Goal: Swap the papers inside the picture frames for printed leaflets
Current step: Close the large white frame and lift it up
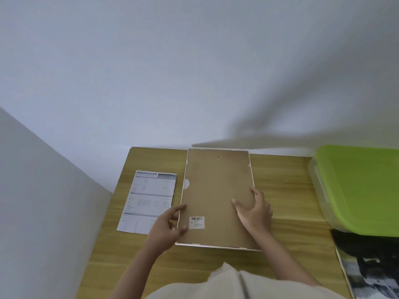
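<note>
Left hand: the left hand (170, 223) sits at the frame's left edge near the close corner, fingers curled round the rim with the thumb on the backing, holding it.
Right hand: the right hand (255, 210) lies on the backing by the right edge, fingers spread and fairly straight, pressing flat, gripping nothing.
Frame: the rectangular picture frame with a brown fibreboard backing and pale thin rim (216, 190) lies face down mid-table; a small white barcode sticker (197, 222) sits near its close left corner.
Leaflet: the white printed leaflet headed SPECIFICATION (149, 201) lies flat just left of the frame, partly under the left hand.
Table: light wood-grain tabletop (287, 186), matte.
Box: clear plastic box with a lime-green lid (362, 186), far right.
Print: a dark glossy sheet (371, 272) at the right edge, probably a photo; too blurred to read.
</note>
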{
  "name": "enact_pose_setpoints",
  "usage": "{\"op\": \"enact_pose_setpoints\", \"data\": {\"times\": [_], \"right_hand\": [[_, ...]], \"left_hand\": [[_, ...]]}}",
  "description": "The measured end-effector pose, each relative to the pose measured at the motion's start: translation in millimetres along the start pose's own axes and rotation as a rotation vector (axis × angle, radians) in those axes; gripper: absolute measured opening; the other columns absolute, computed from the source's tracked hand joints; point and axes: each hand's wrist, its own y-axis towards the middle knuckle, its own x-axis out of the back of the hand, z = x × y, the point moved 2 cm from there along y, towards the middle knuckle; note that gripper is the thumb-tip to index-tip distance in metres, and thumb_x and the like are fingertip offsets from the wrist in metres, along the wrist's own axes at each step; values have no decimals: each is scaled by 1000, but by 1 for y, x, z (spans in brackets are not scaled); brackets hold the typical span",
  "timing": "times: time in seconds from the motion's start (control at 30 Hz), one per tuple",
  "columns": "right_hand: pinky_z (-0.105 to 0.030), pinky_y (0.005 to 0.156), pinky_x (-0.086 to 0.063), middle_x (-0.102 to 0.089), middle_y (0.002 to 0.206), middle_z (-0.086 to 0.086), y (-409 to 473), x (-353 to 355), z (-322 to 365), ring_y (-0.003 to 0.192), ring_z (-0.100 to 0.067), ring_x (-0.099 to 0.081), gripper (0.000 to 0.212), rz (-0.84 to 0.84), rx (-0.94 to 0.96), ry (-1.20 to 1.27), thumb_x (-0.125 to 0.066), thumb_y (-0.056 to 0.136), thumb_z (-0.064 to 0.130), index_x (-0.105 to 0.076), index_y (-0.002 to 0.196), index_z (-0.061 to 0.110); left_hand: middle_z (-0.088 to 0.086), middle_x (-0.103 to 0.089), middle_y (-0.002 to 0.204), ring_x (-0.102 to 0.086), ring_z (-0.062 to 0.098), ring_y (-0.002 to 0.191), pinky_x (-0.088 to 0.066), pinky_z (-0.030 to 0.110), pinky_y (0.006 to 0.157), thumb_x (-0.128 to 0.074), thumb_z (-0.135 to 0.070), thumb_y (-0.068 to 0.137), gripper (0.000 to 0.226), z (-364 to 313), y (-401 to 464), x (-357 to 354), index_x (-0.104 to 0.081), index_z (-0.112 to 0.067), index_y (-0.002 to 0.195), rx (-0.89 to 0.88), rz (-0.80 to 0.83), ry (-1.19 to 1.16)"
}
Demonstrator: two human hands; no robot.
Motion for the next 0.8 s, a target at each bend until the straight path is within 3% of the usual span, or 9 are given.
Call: {"op": "enact_pose_setpoints", "data": {"times": [0.1, 0.23, 0.5, 0.63, 0.7, 0.8], "right_hand": [[-33, 96, -33, -51, 126, -5, -9, 10, 0, 120, -26, -41, 68, -69, 76, 101, -74, 72, 45, -44, 132, 32], [-31, 95, -36, -52, 127, 1, -22, 26, 10, 115, -17, -43, 65, -175, 223, 234, -72, 75, 45, -45, 131, 29], [-21, 82, -39, -44, 112, 9, -38, 56, 52, 93, 2, -47, 61, -277, 318, 403, -68, 82, 37, -41, 136, 38], [2, 70, -38, -48, 108, 6, -37, 70, 66, 92, 26, -45, 60, -280, 366, 464, -71, 80, 34, -46, 135, 33], [4, 70, -38, -49, 106, 3, -36, 74, 69, 88, 24, -48, 59, -250, 367, 467, -71, 80, 33, -47, 134, 33], [-15, 85, -46, -47, 104, 1, -32, 79, 70, 93, 1, -52, 57, -200, 391, 395, -68, 82, 39, -46, 135, 35]], "left_hand": [[-3, -58, 87, -53, 9, 69, -48, 17, 64, -69, -6, 79, 56, -17, -5, 12, -55, -48, 112, -78, 7, -58], [-8, -63, 81, -60, 11, 70, -52, 25, 66, -69, -19, 78, 44, -39, -18, 21, -59, -51, 108, -222, -3, -91], [-28, -55, 83, -45, 5, 49, -34, 8, 52, -64, -33, 79, 36, -101, -38, 15, -57, -36, 114, -578, -402, 50], [-20, -53, 75, -39, 1, 48, -31, 5, 52, -63, -31, 80, 38, -113, -42, 17, -58, -32, 118, -697, -526, 73], [-13, -50, 68, -38, 2, 48, -31, 5, 53, -64, -25, 80, 40, -118, -47, 18, -58, -33, 118, -735, -576, 77], [-15, -42, 64, -37, 5, 49, -32, 6, 53, -59, -26, 83, 33, -127, -56, 15, -60, -29, 116, -804, -632, 53]]}}
